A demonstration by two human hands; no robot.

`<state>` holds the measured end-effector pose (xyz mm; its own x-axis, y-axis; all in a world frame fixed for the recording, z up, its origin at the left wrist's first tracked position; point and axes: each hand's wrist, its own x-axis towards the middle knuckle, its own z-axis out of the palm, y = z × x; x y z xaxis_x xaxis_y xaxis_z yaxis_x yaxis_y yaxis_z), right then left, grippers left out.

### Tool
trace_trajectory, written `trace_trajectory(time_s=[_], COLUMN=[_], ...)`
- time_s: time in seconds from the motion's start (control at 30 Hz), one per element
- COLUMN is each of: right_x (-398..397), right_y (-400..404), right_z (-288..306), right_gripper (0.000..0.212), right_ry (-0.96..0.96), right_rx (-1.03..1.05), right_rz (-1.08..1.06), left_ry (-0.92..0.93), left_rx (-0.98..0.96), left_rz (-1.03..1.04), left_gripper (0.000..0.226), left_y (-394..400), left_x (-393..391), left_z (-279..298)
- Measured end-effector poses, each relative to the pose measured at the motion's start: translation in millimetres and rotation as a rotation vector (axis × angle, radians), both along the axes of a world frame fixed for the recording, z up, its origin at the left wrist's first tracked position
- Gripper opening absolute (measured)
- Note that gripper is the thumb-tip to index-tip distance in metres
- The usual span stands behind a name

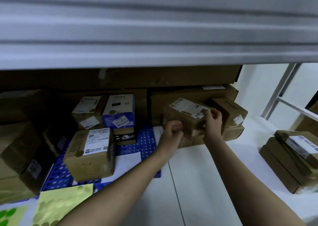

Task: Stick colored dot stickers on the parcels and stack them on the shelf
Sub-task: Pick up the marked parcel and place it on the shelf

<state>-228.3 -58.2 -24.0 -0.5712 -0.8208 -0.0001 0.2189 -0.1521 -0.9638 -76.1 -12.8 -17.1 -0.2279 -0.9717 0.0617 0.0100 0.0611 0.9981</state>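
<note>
Shelf edge blurring across the upper half, parcel label text smearing beyond reading, green sticker sheet running off the lower left corner, right hand's fingers covering the label's corner.

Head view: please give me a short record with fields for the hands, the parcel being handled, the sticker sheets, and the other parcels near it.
left hand: fingers curled on the near lower edge of the held parcel
right hand: grip on the parcel's right corner, fingertips at its white label
held parcel: small brown box, tilted, above flat brown parcels
sticker sheets: yellow sheet and green sheet lying at bottom left
blue mat: perforated, under the parcels
nearby parcels: blue-and-white box; brown box with a dot sticker
</note>
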Motion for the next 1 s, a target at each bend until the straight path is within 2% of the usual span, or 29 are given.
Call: trace_trajectory(time_s=[0.1, 0.2, 0.27, 0.3, 0.37, 0.47, 0.57, 0.63, 0.73, 0.87, 0.93, 1.0], right_x=[11, 25, 36, 44, 59, 90, 116, 129, 144, 157, 162, 161], right_y=[6, 8, 11, 13, 14, 19, 20, 19, 19, 18, 18, 17], right_z=[3, 9, 15, 20, 28, 42, 50, 54, 57, 55, 56, 52], right_gripper=[0.031, 0.04, 0.047, 0.045, 0.035, 0.024, 0.034, 0.047, 0.046, 0.039, 0.027, 0.028], right_ry=[0.052, 0.109, 0.075, 0.049, 0.064, 0.181, 0.317, 0.344, 0.321, 0.287, 0.348, 0.431], right_rx=[-0.01, 0.014, 0.056, 0.079, 0.113, 0.124, 0.12, 0.141, 0.164, 0.21, 0.253, 0.293], right_rz=[0.123, 0.327, 0.46, 0.525, 0.662, 0.826, 0.93, 0.998, 1.045, 1.07, 1.037, 0.93], left_ry=[-0.037, -0.194, -0.32, -0.363, -0.386, -0.366, -0.211, -0.179, -0.147, -0.085, -0.041, -0.018], left_rx=[-0.202, -0.518, -0.57, -0.502, -0.236, 0.094, 0.313, 0.384, 0.449, 0.489, 0.494, 0.468], left_rz=[0.143, 0.358, 0.41, 0.383, 0.239, -0.135, -0.28, -0.301, -0.292, -0.22, -0.162, -0.099], left_gripper=[0.023, 0.019, 0.018, 0.018, 0.02, 0.021, 0.021, 0.033, 0.046, 0.034, 0.032, 0.03], left_y=[-1, -7, -18, -25, -29, -13, -4, -5, -6, -2, 0, 2], left_x=[47, 91, 116, 127, 142, 165, 186, 196, 206, 216, 218, 218], left_z=[3, 13, 19, 23, 37, 58, 53, 44, 32, 21, 16, 13])
